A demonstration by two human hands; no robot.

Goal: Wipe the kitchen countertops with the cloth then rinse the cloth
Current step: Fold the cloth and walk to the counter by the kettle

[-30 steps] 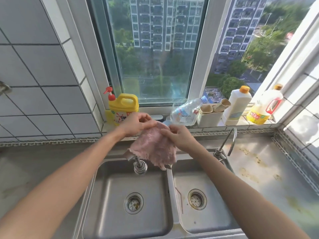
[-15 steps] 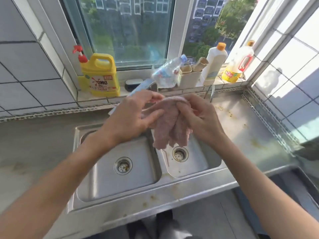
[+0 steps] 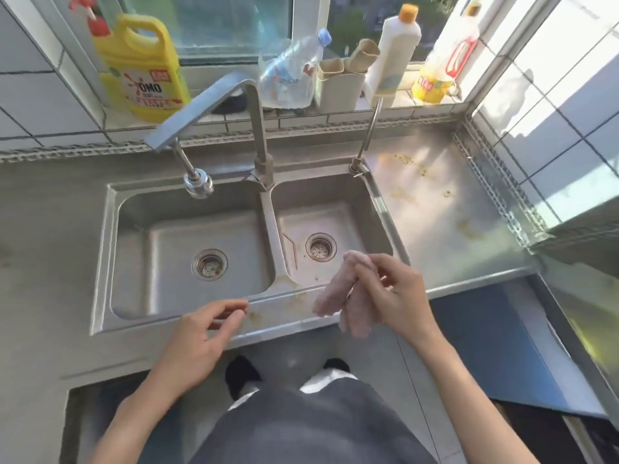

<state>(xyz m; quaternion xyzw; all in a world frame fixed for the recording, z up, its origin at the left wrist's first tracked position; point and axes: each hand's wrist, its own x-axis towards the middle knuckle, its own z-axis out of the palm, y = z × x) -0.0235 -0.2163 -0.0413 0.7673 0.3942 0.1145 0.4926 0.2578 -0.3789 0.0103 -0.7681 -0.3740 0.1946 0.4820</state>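
Observation:
A pink cloth (image 3: 338, 296) hangs folded from my right hand (image 3: 392, 293), whose fingers pinch its top over the sink's front rim. My left hand (image 3: 204, 333) is off the cloth, fingers loosely curled and holding nothing, above the front edge of the steel double sink (image 3: 268, 316). The steel countertop (image 3: 438, 222) to the right of the sink carries yellowish stains. The tap (image 3: 201, 105) swings over the left basin, with no water visibly running.
On the window ledge stand a yellow detergent jug (image 3: 140, 68), a crumpled plastic bottle (image 3: 288, 72), a beige holder (image 3: 338, 82), a white bottle (image 3: 395, 48) and an oil bottle (image 3: 442, 65). A thin second tap (image 3: 366, 132) rises by the right basin. Tiled walls close left and right.
My left hand has let go of the cloth. Both hands have dropped back from the tap toward the sink's front edge, and the view has tilted down to show my legs.

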